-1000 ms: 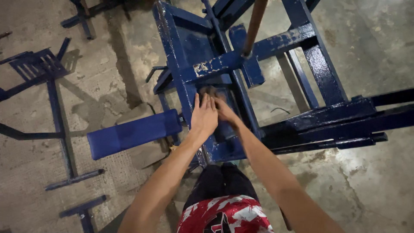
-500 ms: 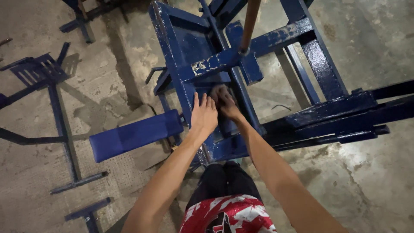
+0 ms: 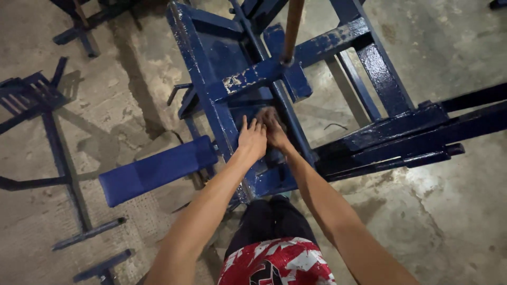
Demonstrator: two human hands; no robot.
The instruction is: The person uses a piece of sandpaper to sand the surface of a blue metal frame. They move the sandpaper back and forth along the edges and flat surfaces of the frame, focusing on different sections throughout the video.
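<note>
Everything here sits around the big blue steel frame (image 3: 211,105), so I'll place things off that. Way out to its left there's a smaller blue stand (image 3: 37,100) lying on the concrete floor (image 3: 449,221), and just off the frame's lower left side a blue padded bench section (image 3: 158,170) sticks out, long axis running left to right with a slight upward tilt. Then the left hand (image 3: 252,138) is pressed flat, fingers spread and pointing away from the body, on the frame's left rail, not wrapped around anything, so basically an open palm resting there. Touching it on the right is the right hand (image 3: 273,126), reaching a little deeper into the frame's middle, fingers curled down onto something dark in there; I honestly can't tell if it's clenched on a part or just pushing. So the right hand is the nearer one to whatever's being worked on, which lies just ahead of the fingertips. A rusty brown rod (image 3: 291,29) comes up out of the frame's crossbar (image 3: 296,58) just beyond the hands. To the frame's right, dark blue beams (image 3: 412,134) run off toward the edge.
</note>
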